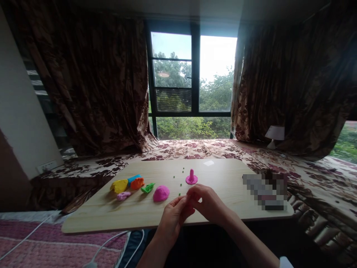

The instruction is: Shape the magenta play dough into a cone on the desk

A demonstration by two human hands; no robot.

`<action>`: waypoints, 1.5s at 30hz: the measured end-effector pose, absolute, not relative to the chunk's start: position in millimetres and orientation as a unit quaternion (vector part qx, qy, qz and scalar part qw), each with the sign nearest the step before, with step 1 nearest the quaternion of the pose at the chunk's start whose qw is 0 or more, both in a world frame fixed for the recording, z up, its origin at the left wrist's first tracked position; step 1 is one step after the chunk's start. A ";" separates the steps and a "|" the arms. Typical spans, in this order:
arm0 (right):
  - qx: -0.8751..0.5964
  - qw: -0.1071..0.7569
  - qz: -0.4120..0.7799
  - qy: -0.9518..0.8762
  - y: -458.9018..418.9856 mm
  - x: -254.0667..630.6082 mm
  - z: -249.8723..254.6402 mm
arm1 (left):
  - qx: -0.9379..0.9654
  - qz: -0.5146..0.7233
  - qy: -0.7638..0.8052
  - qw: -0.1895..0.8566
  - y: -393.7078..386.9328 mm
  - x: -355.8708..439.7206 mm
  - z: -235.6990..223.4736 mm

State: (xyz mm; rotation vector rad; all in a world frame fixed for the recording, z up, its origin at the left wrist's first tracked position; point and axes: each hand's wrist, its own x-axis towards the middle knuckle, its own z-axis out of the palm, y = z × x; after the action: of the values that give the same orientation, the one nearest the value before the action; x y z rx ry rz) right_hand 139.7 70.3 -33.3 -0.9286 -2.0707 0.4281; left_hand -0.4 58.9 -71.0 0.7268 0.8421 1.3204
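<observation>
My left hand (174,216) and my right hand (205,203) meet over the front of the wooden board (111,219), fingertips pinched together. Whatever they pinch is hidden by the fingers. Just beyond them stands a pink modelling clay piece (191,178), a flat disc with an upright stem. A pink clay dome (161,193) sits to the left of my hands. Several tiny green bits (181,185) are scattered between the dome and the stemmed piece, one close to my fingertips.
Left on the board lie green clay (148,188), orange clay (137,183), blue clay (134,179), yellow clay (119,185) and pale pink clay (123,196). A blurred-out object (266,191) is at the right. A small lamp (275,136) stands behind; a white cable (108,242) hangs below the board.
</observation>
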 end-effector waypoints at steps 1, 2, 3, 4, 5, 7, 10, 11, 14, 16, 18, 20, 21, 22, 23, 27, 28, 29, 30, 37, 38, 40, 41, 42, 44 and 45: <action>-0.363 0.409 0.179 -0.818 70.3 139.9 -34.7 | 0.318 0.583 0.365 0.653 57.9 -0.5 -71.0; -0.359 0.413 0.188 -0.815 70.4 140.4 -36.3 | 0.316 0.584 0.361 0.654 57.0 -0.4 -71.1; -0.357 0.416 0.197 -0.813 70.6 141.0 -38.1 | 0.314 0.585 0.360 0.655 56.3 -0.3 -71.3; -0.356 0.420 0.204 -0.809 70.7 141.7 -39.9 | 0.311 0.585 0.362 0.655 55.7 -0.3 -71.4; -0.357 0.424 0.210 -0.805 70.8 142.4 -41.7 | 0.309 0.586 0.364 0.655 55.3 -0.3 -71.6; -0.362 0.435 0.219 -0.795 70.9 143.4 -44.9 | 0.304 0.586 0.372 0.653 55.3 -0.8 -71.9; -0.371 0.460 0.234 -0.772 70.8 142.9 -49.3 | 0.297 0.591 0.380 0.647 55.8 -1.8 -71.5; -0.373 0.470 0.240 -0.763 70.9 142.0 -51.0 | 0.295 0.593 0.381 0.645 55.8 -1.9 -71.0; -0.375 0.494 0.272 -0.735 71.7 137.4 -56.8 | 0.296 0.601 0.374 0.641 55.2 -1.9 -68.6; -0.371 0.507 0.297 -0.719 72.7 133.4 -60.5 | 0.303 0.604 0.363 0.641 54.2 -1.7 -66.3; -0.366 0.518 0.318 -0.705 73.7 129.4 -62.9 | 0.310 0.606 0.354 0.641 53.4 -1.9 -63.9; -0.362 0.528 0.326 -0.695 74.0 126.6 -63.4 | 0.314 0.607 0.350 0.640 52.9 -2.4 -62.1; -0.361 0.532 0.326 -0.693 73.7 125.9 -62.8 | 0.315 0.607 0.350 0.640 52.8 -2.6 -61.6; -0.360 0.534 0.322 -0.694 73.0 125.8 -61.8 | 0.316 0.607 0.352 0.639 52.8 -2.8 -61.4; -0.360 0.535 0.315 -0.697 72.1 126.1 -60.4 | 0.316 0.607 0.354 0.637 52.8 -3.0 -61.6; -0.356 0.527 0.269 -0.724 67.4 130.5 -52.9 | 0.326 0.600 0.358 0.637 53.1 -2.9 -63.3; -0.356 0.523 0.256 -0.731 66.5 131.7 -51.0 | 0.329 0.597 0.358 0.638 53.4 -2.9 -63.7; -0.356 0.520 0.244 -0.737 65.7 132.8 -49.3 | 0.333 0.593 0.357 0.640 53.8 -3.0 -63.8; -0.358 0.517 0.232 -0.742 65.2 133.6 -47.8 | 0.335 0.591 0.358 0.641 54.3 -3.2 -63.8; -0.356 0.497 0.197 -0.767 61.3 136.6 -40.7 | 0.344 0.574 0.379 0.639 57.7 -8.5 -62.3; -0.357 0.499 0.198 -0.765 60.6 136.5 -40.2 | 0.346 0.571 0.380 0.640 57.7 -9.2 -62.3; -0.363 0.508 0.206 -0.753 59.1 135.0 -40.0 | 0.351 0.562 0.376 0.648 57.4 -10.1 -62.5; -0.366 0.515 0.214 -0.745 58.6 133.6 -40.6 | 0.353 0.557 0.373 0.653 57.2 -10.3 -62.5; -0.371 0.524 0.225 -0.733 58.4 131.8 -41.8 | 0.355 0.553 0.369 0.657 57.0 -10.5 -62.4; -0.378 0.543 0.256 -0.705 59.4 127.4 -45.8 | 0.357 0.549 0.359 0.665 56.7 -10.5 -61.9; -0.381 0.551 0.277 -0.689 60.9 125.4 -48.5 | 0.357 0.548 0.353 0.669 56.5 -10.5 -61.4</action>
State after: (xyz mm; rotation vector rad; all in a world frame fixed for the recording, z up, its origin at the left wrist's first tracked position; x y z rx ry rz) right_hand 125.4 60.9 -48.5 -0.9011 -1.6289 0.6565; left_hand -10.5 56.5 -61.4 0.8054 0.7963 1.2359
